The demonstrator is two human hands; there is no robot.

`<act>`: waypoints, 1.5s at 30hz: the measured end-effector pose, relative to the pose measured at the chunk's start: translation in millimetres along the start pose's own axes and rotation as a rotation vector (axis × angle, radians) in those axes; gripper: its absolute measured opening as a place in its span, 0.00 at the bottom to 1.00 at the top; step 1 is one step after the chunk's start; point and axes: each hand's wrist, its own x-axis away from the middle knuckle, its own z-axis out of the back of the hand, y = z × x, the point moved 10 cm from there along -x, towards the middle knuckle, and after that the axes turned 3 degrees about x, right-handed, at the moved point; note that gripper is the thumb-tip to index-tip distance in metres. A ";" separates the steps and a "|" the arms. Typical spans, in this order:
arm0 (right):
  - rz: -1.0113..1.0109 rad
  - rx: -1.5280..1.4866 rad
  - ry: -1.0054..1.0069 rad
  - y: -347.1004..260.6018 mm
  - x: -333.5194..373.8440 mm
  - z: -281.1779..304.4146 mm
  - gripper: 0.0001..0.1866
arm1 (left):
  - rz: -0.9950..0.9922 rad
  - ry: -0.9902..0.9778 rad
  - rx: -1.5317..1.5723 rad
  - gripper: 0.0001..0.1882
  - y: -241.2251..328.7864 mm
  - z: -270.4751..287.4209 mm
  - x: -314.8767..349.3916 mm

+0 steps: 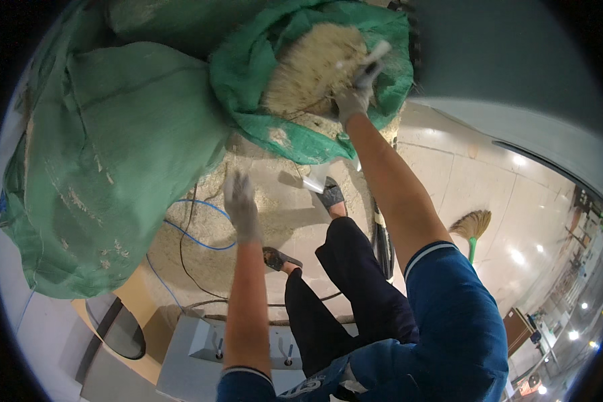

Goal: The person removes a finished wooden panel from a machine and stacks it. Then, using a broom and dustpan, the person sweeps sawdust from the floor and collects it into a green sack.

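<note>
My right hand [354, 100], in a light glove, reaches into an open green woven sack [244, 77] at the top. A short white and grey piece [372, 61] shows at its fingers; its kind is too blurred to make out. Pale yellowish, fluffy loose material [315, 63], smeared by motion, fills the sack's mouth beside that hand. My left hand [241, 206], also gloved, hangs above the floor below the sack. Its fingers are stretched out, with nothing in them.
A large filled green sack [127, 154] stands at the left. Pale dust, a blue hose [204, 246] and dark cables lie around my feet. A broom [472, 228] is on the tiled floor at right. A grey machine housing [516, 80] borders the upper right.
</note>
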 end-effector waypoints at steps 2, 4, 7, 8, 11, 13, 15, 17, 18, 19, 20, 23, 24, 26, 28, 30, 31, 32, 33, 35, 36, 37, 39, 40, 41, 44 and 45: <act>-0.325 -0.012 -0.144 18.8 -18.3 -13.5 0.27 | -0.238 0.052 -0.229 0.32 31.5 -39.2 -48.1; -0.603 -0.225 -0.228 34.5 -11.8 -10.2 0.33 | -0.248 0.177 -0.560 0.39 46.7 -69.5 -101.8; -0.287 -0.021 -0.422 13.9 -9.3 0.1 0.30 | -0.146 0.213 -0.844 0.40 44.4 -99.7 -158.3; -0.103 0.213 -0.484 8.7 -5.1 0.5 0.26 | -0.062 0.170 -0.883 0.39 34.9 -105.3 -178.0; 0.355 1.158 -0.740 36.7 32.7 -17.8 0.16 | 0.161 -0.222 -0.958 0.36 -2.2 -125.2 -206.0; 0.279 0.977 -0.689 51.8 43.8 -15.4 0.16 | 0.077 -0.021 -0.612 0.31 20.6 -105.2 -209.5; 0.203 0.410 -0.453 37.6 44.3 0.2 0.19 | 0.100 0.126 -0.116 0.27 48.3 -81.4 -213.1; 0.062 -0.117 -0.289 23.5 42.5 13.5 0.24 | -0.032 0.139 -0.122 0.26 108.9 -67.8 -220.4; 0.033 -0.209 -0.240 12.2 38.3 18.8 0.26 | -0.216 0.118 -0.450 0.27 153.3 -62.2 -220.3; 0.009 -0.302 -0.189 -5.4 34.6 21.1 0.28 | -0.399 0.098 -0.777 0.29 191.8 -60.4 -216.1; 0.028 -0.236 -0.174 -26.3 22.5 25.3 0.29 | -0.579 0.075 -1.105 0.30 219.0 -64.6 -207.1; 0.213 -0.052 -0.237 -94.6 -32.5 41.7 0.27 | -0.281 0.089 -0.433 0.31 226.7 -19.5 -204.5; 0.212 0.188 -0.299 -105.4 -61.1 40.7 0.26 | -0.142 0.105 -0.194 0.30 218.0 -8.2 -204.5; 0.469 0.530 -0.187 -150.5 -108.7 54.3 0.26 | 0.013 0.213 0.040 0.28 203.9 10.1 -194.4; 0.745 0.673 -0.020 -185.5 -128.5 82.1 0.27 | 0.026 0.259 -0.021 0.26 201.4 17.6 -184.3; 0.801 0.700 -0.066 -196.8 -139.1 106.3 0.27 | -0.008 0.256 -0.100 0.24 201.1 18.9 -178.3; 0.769 0.706 -0.138 -194.3 -135.9 118.0 0.27 | -0.030 0.244 -0.175 0.24 200.4 18.2 -176.8; 0.739 0.715 -0.210 -192.3 -128.9 128.5 0.28 | -0.047 0.256 -0.243 0.24 198.0 19.2 -175.6; 0.717 0.700 -0.229 -192.8 -119.0 142.8 0.27 | -0.062 0.268 -0.311 0.24 194.5 20.3 -175.0; 0.750 0.642 -0.251 -195.8 -81.7 168.7 0.26 | -0.041 0.247 -0.318 0.26 180.1 22.6 -177.9; 0.645 0.627 -0.200 -189.6 -67.8 185.5 0.28 | -0.039 0.248 -0.337 0.27 173.2 26.2 -178.8; 0.709 0.562 -0.100 -199.0 -45.9 202.1 0.31 | -0.060 0.212 -0.348 0.29 167.4 26.0 -180.1; 0.427 0.024 -0.173 -178.4 -8.3 230.6 0.31 | -0.312 0.133 -0.562 0.34 173.6 21.1 -171.8; 0.338 -0.035 -0.232 -169.0 16.3 233.1 0.31 | -0.391 0.079 -0.707 0.35 165.7 25.2 -155.3; 0.169 -0.050 -0.277 -147.7 48.0 236.9 0.32 | -0.455 0.065 -0.679 0.37 158.3 37.2 -138.0; 0.109 -0.469 -0.376 -123.6 147.9 232.5 0.27 | -0.543 0.120 -0.365 0.38 93.6 74.6 -52.1; 0.109 -0.434 -0.392 -108.7 178.2 215.7 0.21 | -0.394 0.112 -0.348 0.37 48.2 92.0 -23.8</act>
